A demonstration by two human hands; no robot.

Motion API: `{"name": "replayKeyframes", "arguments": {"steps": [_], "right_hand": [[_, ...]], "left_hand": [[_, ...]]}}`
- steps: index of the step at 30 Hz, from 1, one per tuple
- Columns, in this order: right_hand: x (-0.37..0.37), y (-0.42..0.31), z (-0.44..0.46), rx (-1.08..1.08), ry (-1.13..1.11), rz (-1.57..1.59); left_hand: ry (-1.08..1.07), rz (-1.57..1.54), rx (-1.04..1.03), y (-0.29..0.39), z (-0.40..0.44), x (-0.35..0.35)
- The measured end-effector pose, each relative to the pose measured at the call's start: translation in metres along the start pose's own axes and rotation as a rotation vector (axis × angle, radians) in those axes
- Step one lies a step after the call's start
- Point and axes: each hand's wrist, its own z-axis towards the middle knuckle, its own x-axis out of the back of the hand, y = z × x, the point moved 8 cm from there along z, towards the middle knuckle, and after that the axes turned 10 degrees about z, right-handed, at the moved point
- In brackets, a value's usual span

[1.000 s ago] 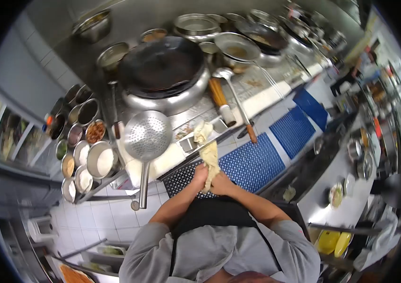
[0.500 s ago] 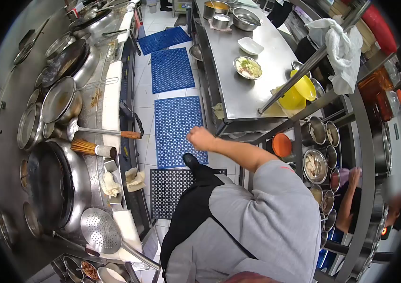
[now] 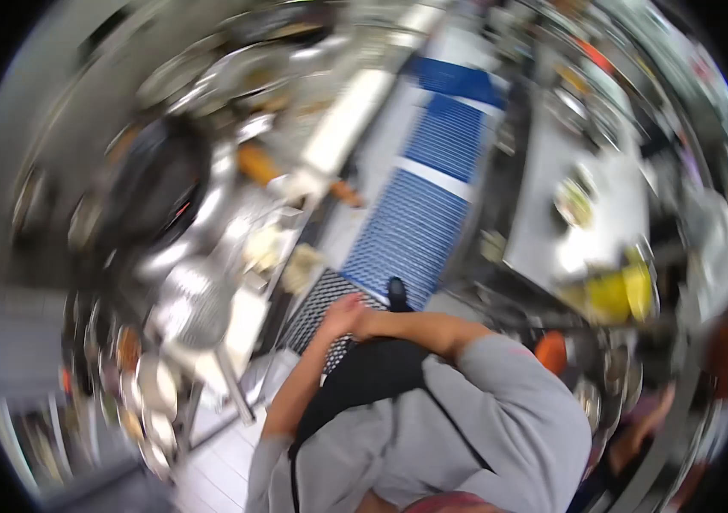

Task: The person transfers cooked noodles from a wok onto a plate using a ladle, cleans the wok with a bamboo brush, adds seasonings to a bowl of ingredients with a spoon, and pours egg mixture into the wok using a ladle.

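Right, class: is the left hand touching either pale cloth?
Apart. The head view, though blurred, shows black mat between the left hand and the nearer cloth; the other cloth lies farther off.

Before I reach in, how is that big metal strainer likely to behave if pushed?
The strainer looks like rigid metal, so it should move as one stiff piece. Its long handle juts past the counter, so a bump could swing or tip it.
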Motion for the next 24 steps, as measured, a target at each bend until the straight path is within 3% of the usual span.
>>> {"name": "replayKeyframes", "arguments": {"steps": [1,2,3,5,6,7,10,11,14,15,16,18,21,22,23,24], "right_hand": [[0.006,-0.022,-0.002,0.02,-0.092,-0.058],[0.018,-0.038,-0.01,0.0,-0.172,-0.069],[0.041,-0.052,-0.026,-0.048,-0.215,-0.059],[0.076,-0.069,-0.043,-0.155,-0.241,-0.034],[0.031,-0.024,0.006,-0.062,-0.342,-0.256],[0.037,-0.014,0.014,-0.095,-0.285,-0.28],[0.062,-0.014,0.015,-0.111,-0.088,-0.217],[0.065,-0.015,0.013,-0.103,-0.019,-0.169],[0.03,0.01,0.022,-0.127,-0.07,-0.138],[0.008,0.042,0.032,-0.259,-0.179,-0.032],[0.014,0.035,0.022,-0.101,0.016,-0.063],[0.022,0.026,-0.014,0.213,0.405,-0.121],[0.028,0.086,-0.06,-0.143,0.124,0.193],[0.029,0.115,-0.086,-0.238,0.231,0.306],[0.021,0.148,-0.116,-0.33,0.341,0.418],[0.015,0.175,-0.146,-0.404,0.436,0.264]], "left_hand": [[-0.053,0.271,-0.122,0.032,0.006,-0.011],[-0.257,0.393,-0.185,0.141,-0.019,-0.014],[-0.41,0.17,-0.328,0.17,-0.022,-0.039],[-0.424,0.162,-0.779,0.298,-0.071,-0.053],[-0.497,0.096,-0.971,0.344,-0.096,-0.059],[-0.616,-0.045,-0.94,0.36,-0.105,-0.067],[-0.698,0.22,-0.635,0.305,-0.063,-0.086],[-0.642,0.187,-0.656,0.296,-0.058,-0.079],[-0.633,0.303,-0.393,0.24,-0.041,-0.064],[-0.594,0.48,-0.215,0.207,-0.028,-0.056],[-0.549,0.652,-0.032,0.175,-0.018,-0.045],[-0.401,0.889,0.047,0.157,-0.013,0.006],[0.202,0.752,-0.203,0.162,0.009,0.11],[0.288,0.764,-0.212,0.18,0.008,0.153],[0.529,0.76,-0.305,0.214,-0.01,0.196],[0.709,0.767,-0.273,0.225,-0.013,0.236]]}}
